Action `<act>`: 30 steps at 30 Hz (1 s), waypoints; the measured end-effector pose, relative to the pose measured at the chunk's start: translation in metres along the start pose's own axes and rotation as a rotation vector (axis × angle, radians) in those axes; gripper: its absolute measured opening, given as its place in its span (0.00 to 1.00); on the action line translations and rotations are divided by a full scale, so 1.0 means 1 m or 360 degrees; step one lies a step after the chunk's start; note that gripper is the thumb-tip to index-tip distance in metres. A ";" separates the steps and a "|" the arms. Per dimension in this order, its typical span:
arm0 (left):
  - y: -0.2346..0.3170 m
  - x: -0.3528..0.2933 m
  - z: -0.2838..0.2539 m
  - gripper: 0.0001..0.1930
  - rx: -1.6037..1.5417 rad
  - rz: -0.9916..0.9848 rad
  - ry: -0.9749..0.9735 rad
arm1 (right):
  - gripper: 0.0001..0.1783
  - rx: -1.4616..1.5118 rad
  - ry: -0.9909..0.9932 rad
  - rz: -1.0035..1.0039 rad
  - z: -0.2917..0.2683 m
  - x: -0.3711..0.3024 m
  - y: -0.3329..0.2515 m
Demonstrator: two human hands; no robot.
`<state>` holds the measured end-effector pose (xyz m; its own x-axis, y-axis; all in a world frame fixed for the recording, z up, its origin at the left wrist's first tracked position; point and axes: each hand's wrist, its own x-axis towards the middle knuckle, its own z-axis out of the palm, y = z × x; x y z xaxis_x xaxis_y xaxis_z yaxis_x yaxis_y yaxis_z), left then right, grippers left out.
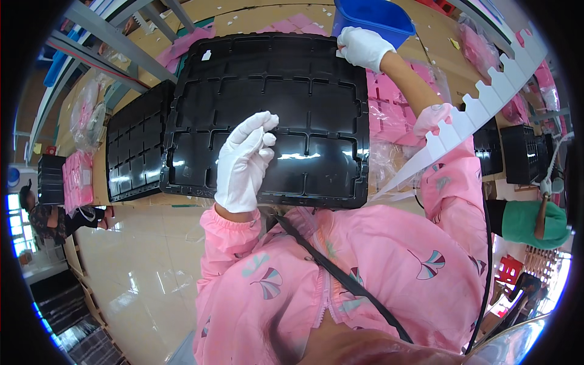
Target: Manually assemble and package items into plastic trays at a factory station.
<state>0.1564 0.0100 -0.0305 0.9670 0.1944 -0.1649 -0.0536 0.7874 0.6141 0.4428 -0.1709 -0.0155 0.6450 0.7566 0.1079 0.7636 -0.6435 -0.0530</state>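
A large black moulded tray [267, 91], divided into shallow rectangular compartments, is laid on the worktop [243, 18] directly before the person. The left hand [245, 163], white-gloved, is held over the tray's near-left compartments, its fingertips [265, 120] pinched together; whether anything small is gripped between them cannot be told. The right hand [363, 47], also white-gloved, is set on the tray's far right corner, its fingers curled over the rim. The compartments that can be seen are found without contents. A second black compartmented tray [134, 146] is placed just to the left, touching or slightly under the first. A blue plastic bin [372, 17] is stood at the far edge, just beyond the right hand; its contents are hidden. Pink sheets in clear film [389, 115] are piled to the right of the tray, partly under it. A white notched strip [480, 103] is seen slanting across the right side, above the pink sleeve [450, 176]. A clear bag [88, 115] is left at far left, and a stack of pink packets [76, 179] lies near it.
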 end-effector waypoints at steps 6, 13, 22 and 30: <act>-0.004 -0.001 -0.001 0.15 0.0088 0.0133 0.0011 | 0.10 -0.0076 0.0066 -0.0178 0.005 -0.003 0.005; -0.007 -0.003 0.002 0.15 0.0136 0.0194 0.0023 | 0.10 0.0027 0.0039 -0.0204 -0.001 -0.012 0.008; -0.017 0.002 0.006 0.16 0.0177 0.0092 0.0110 | 0.06 0.0783 -0.0079 -0.0218 -0.029 -0.053 -0.050; -0.014 0.012 0.013 0.17 0.0056 0.0007 0.0050 | 0.10 0.1286 -0.0449 -0.0384 -0.037 -0.043 -0.151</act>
<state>0.1718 -0.0065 -0.0307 0.9584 0.2165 -0.1862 -0.0482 0.7654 0.6418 0.2988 -0.1112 0.0245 0.3654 0.9302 -0.0360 0.5984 -0.2644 -0.7563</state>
